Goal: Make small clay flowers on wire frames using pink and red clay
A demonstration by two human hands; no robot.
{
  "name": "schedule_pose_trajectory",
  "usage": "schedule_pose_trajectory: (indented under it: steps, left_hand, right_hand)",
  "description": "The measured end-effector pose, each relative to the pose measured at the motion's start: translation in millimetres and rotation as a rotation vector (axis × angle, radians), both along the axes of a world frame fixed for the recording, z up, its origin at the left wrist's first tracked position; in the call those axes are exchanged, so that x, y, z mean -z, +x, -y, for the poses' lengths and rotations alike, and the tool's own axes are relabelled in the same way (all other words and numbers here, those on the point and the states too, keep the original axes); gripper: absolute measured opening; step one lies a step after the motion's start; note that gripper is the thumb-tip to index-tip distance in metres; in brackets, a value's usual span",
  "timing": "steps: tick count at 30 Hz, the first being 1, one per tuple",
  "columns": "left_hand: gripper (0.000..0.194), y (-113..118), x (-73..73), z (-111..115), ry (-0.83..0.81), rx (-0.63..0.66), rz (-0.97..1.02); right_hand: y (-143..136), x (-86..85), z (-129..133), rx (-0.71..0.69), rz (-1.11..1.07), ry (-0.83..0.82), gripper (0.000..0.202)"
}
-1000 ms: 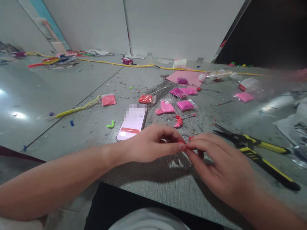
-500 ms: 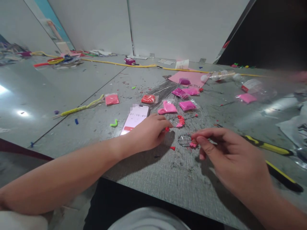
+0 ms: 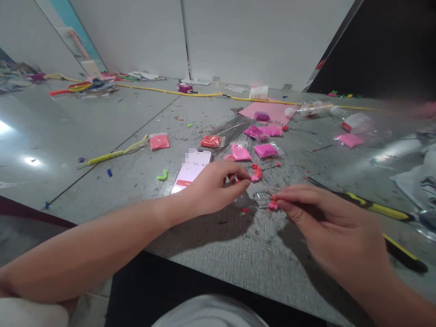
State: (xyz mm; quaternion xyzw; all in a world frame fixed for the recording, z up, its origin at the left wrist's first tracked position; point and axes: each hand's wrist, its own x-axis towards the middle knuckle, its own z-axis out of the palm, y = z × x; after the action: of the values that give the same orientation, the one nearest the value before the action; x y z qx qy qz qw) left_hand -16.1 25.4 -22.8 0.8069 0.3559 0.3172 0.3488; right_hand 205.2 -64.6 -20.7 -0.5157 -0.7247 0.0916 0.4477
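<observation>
My right hand (image 3: 337, 227) pinches the right edge of a small wire ring (image 3: 261, 200), where bits of red and pink clay (image 3: 273, 205) cling. A thin stick-like piece (image 3: 274, 189) pokes out above those fingertips. My left hand (image 3: 218, 186) has thumb and index tips close together; whatever lies between them is too small to make out. Just past these tips is a second wire piece (image 3: 268, 169) bearing red and pink clay. A red clay bit (image 3: 245, 210) lies on the tabletop below my left hand. Beside my left wrist rests a phone (image 3: 192, 168) showing a timer.
Bags of pink clay (image 3: 265, 150) and a red clay bag (image 3: 211, 141) lie beyond my hands, near a bundle of thin wires (image 3: 226, 128). Yellow-and-black handled pliers (image 3: 381, 206) lie by my right hand. Plastic bottles (image 3: 315, 108) and a yellow cable (image 3: 163, 91) are farther back.
My left hand has shifted right and slightly toward me, nearer the wire ring and the second wire piece. My right hand stays at the ring, its fingers slightly adjusted.
</observation>
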Motion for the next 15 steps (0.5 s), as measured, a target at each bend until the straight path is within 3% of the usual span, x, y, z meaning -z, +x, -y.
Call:
schedule_pose_trajectory:
  steps: [3,5,15]
  left_hand:
    - [0.022,4.9,-5.9,11.4,-0.381,0.133,0.139]
    - [0.021,6.9,-8.2,17.1,-0.512,0.223,0.192]
    - [0.019,7.2,-9.0,21.3,-0.618,0.26,0.226]
  right_hand:
    - [-3.6,-3.9,1.9,-0.092,0.102,0.103,0.013]
    - [-5.9,-6.3,2.4,-0.124,0.149,0.147,0.014]
    - [-5.2,-8.6,2.2,-0.12,0.214,0.108,0.012]
